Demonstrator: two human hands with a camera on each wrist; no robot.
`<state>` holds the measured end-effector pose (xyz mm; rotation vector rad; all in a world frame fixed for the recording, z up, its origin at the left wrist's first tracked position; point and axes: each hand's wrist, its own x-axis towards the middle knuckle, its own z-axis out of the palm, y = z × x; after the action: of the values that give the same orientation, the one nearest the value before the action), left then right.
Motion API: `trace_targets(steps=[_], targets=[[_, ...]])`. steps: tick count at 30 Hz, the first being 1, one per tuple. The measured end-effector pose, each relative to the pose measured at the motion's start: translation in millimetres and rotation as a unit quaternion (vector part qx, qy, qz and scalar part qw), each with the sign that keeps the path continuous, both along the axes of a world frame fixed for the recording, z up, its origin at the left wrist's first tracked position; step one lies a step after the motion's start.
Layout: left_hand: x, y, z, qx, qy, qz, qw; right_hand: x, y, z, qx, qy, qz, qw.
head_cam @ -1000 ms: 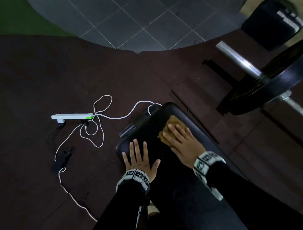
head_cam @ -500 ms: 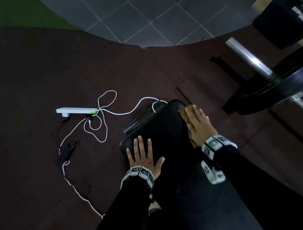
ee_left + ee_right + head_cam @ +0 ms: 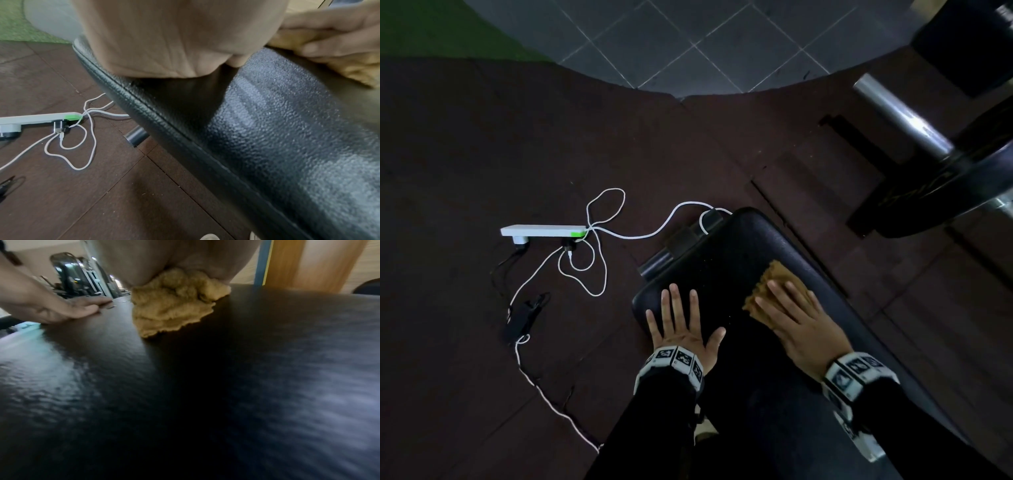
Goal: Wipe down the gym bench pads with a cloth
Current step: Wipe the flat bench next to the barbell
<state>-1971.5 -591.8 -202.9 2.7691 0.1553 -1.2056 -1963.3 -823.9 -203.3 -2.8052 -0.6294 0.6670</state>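
A black textured bench pad (image 3: 726, 253) (image 3: 287, 146) (image 3: 205, 402) runs from the lower right up to a rounded end near the middle of the head view. A tan fluffy cloth (image 3: 774, 277) (image 3: 174, 308) (image 3: 353, 65) lies on the pad's right half. My right hand (image 3: 794, 315) presses flat on the cloth with straight fingers, covering most of it. My left hand (image 3: 681, 325) lies flat on the pad's left corner, fingers spread and straight, holding nothing. In the right wrist view the left hand (image 3: 57, 308) rests to the left of the cloth.
A white power strip (image 3: 544, 231) (image 3: 39, 118) with looping white cables (image 3: 599, 260) lies on the dark floor left of the bench. A black adapter (image 3: 520, 322) lies nearer me. A loaded barbell with a black plate (image 3: 959, 174) hangs at the right. Grey tiles lie beyond.
My right hand has slid the cloth from the pad's far right edge back toward me and the middle. The left hand has stayed planted on the pad's left corner.
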Motion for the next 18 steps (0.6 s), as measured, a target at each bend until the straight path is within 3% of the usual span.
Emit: trace_targets(steps=[4,9,14,18], targets=[[0,0,-1,-0.007,0.004,0.001,1.0,20,-20,1,0.006,0.037,-0.089,0.995],[-1,1,-2,-0.008,-0.007,0.0,1.0,90,4,-4,0.024,0.032,-0.187,0.982],[-1,1,-7,0.001,-0.014,0.0,1.0,132,52,-6,0.025,0.005,-0.139,0.99],[-2,1,-12,0.006,-0.035,0.002,0.999,104,67,-9,0.016,-0.021,-0.057,0.998]])
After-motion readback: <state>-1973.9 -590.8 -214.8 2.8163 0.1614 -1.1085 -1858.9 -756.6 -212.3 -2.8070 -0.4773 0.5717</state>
